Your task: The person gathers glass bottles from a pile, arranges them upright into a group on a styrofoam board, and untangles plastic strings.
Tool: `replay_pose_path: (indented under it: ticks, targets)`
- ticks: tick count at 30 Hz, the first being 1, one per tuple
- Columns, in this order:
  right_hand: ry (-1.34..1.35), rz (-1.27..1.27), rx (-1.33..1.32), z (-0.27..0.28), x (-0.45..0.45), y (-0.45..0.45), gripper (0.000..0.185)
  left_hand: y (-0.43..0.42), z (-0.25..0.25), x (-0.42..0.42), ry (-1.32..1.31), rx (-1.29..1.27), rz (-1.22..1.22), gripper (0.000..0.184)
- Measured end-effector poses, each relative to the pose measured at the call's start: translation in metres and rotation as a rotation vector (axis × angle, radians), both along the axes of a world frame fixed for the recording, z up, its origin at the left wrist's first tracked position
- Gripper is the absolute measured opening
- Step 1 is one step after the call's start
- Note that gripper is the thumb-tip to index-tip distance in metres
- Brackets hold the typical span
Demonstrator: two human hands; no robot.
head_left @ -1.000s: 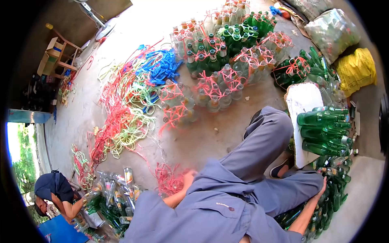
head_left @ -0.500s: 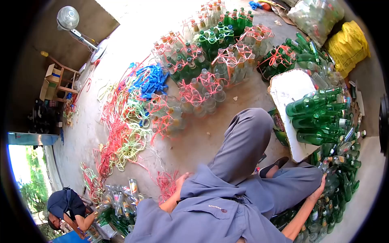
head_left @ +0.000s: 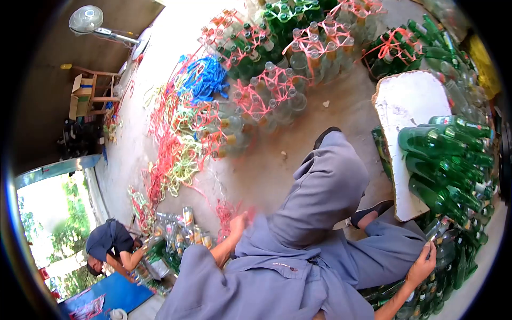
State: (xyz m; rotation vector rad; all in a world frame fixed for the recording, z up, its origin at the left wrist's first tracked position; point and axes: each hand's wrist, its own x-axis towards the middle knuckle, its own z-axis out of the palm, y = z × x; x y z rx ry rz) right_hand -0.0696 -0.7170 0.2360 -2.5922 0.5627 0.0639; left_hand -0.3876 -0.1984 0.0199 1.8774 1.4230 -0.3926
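Note:
My left hand [head_left: 238, 225] is beside my bent leg, close to a loose heap of pink plastic strapping [head_left: 224, 213]. Motion blur smears its fingers, so I cannot tell whether strapping is in them. Past my other knee, my right hand [head_left: 421, 262] hovers at the edge of the bottle pile, fingers apart and slightly bent. Just beyond its fingertips lies a clear glass bottle [head_left: 437, 228]; whether they touch is unclear. Green glass bottles [head_left: 434, 194] lie stacked on their sides on and beside a white board [head_left: 410, 101].
Bottle bundles tied with pink strapping [head_left: 269, 90] stand ahead. Tangled red and green strapping [head_left: 176, 149] and a blue strap bundle [head_left: 205, 80] cover the floor to the left. A person [head_left: 114, 245] bends over bottles at lower left, near a standing fan [head_left: 86, 20] and chair [head_left: 98, 93].
The view has shifted, so the bundles sit higher and the board further right. My left hand is more visible beside the leg. My right hand stays by the bottle pile.

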Motion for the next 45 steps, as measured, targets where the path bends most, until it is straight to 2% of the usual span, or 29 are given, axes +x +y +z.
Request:
replay_pose_path:
  ticks: [1,4,7,10,12,14,16,18,19,21,22,25,28,31,34,37,43,45]
  targets:
    - [0.02,0.002,0.017,0.001,0.004,0.001,0.034,0.001,0.002,-0.001,0.067,0.063,-0.126,0.036]
    - [0.053,0.035,0.056,-0.003,0.016,-0.003,0.033,-0.005,0.007,0.008,0.084,-0.114,0.426,0.039]
    - [0.076,0.064,0.057,-0.007,0.024,-0.008,0.034,-0.012,0.018,0.021,-0.004,-0.207,0.65,0.04]
    - [0.099,0.109,0.035,-0.008,0.03,-0.008,0.036,-0.006,-0.01,-0.009,0.008,-0.201,0.595,0.039]
    - [0.096,0.124,0.036,-0.006,0.031,-0.001,0.036,-0.001,-0.047,-0.041,-0.037,-0.143,0.37,0.038]
    - [0.078,0.144,-0.003,-0.009,0.03,-0.003,0.037,-0.013,-0.042,-0.054,-0.09,-0.205,0.395,0.035]
    - [0.057,0.14,-0.035,-0.008,0.029,-0.001,0.037,-0.015,-0.001,-0.003,-0.188,-0.38,0.632,0.033]
    - [0.043,0.119,-0.057,-0.006,0.028,0.008,0.038,-0.012,-0.047,-0.034,-0.259,-0.332,0.45,0.032]
    - [0.03,0.115,-0.069,-0.006,0.029,0.012,0.039,-0.009,-0.05,-0.033,-0.291,-0.3,0.365,0.032]
    - [0.015,0.11,-0.104,-0.005,0.028,0.016,0.04,-0.008,-0.059,-0.035,-0.327,-0.356,0.36,0.031]
    - [0.0,0.113,-0.13,-0.01,0.026,0.009,0.04,-0.01,-0.052,-0.031,-0.341,-0.393,0.355,0.03]
    - [-0.051,0.115,-0.168,-0.02,0.026,-0.006,0.042,-0.009,-0.009,-0.001,-0.495,-0.661,0.578,0.027]
    - [-0.063,0.142,-0.115,-0.023,0.029,-0.013,0.044,-0.004,-0.016,-0.011,-0.39,-0.608,0.845,0.028]
    - [-0.078,0.173,-0.135,-0.024,0.032,-0.012,0.043,0.02,-0.039,-0.035,-0.279,-0.428,0.738,0.028]
    - [-0.086,0.202,-0.151,-0.025,0.036,-0.007,0.043,0.051,-0.101,-0.077,-0.22,-0.25,0.59,0.033]
    - [-0.099,0.271,-0.197,-0.03,0.041,-0.014,0.044,0.061,-0.13,-0.08,-0.315,-0.104,0.712,0.038]
    - [-0.072,0.234,-0.2,-0.033,0.043,-0.023,0.045,0.086,-0.184,-0.107,-0.223,-0.377,0.672,0.058]
    - [-0.088,0.244,-0.197,-0.033,0.041,-0.025,0.045,0.085,-0.15,-0.085,-0.195,-0.453,0.739,0.063]
